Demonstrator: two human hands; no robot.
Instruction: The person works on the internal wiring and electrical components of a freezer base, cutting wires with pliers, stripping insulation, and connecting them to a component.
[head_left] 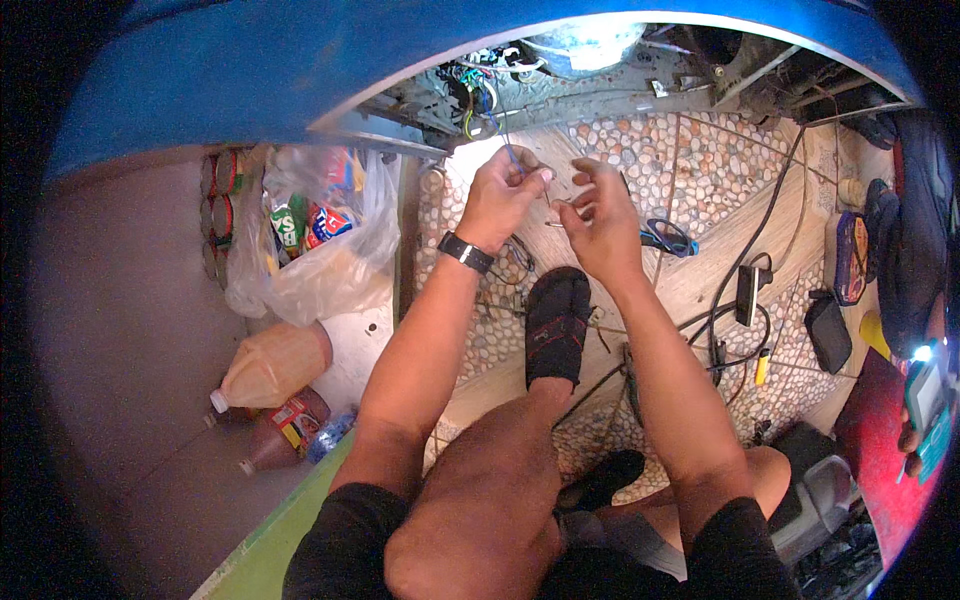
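Apparently, you were partway through wiring at the blue casing (230, 80): its cavity already stood uncovered, showing a tangled wire bundle (470, 82) and a rounded metal housing (585, 48) inside. A thin wire (507, 135) ran out of the casing to your left hand (498, 203), just in front of it. That hand's grip was clamped on the wire, thumb pressed against forefinger. Your right hand (607, 228) was also in front of the casing, fingers bent near the wire's far stretch; I could not tell whether its grip had closed on anything. The wire work looked unfinished, since no completed joint could be made out between your hands. Securing that strand and covering the casing's cavity probably remained. Well apart from the casing, a black power block (748, 294) lay on the pebbled floor (640, 150).
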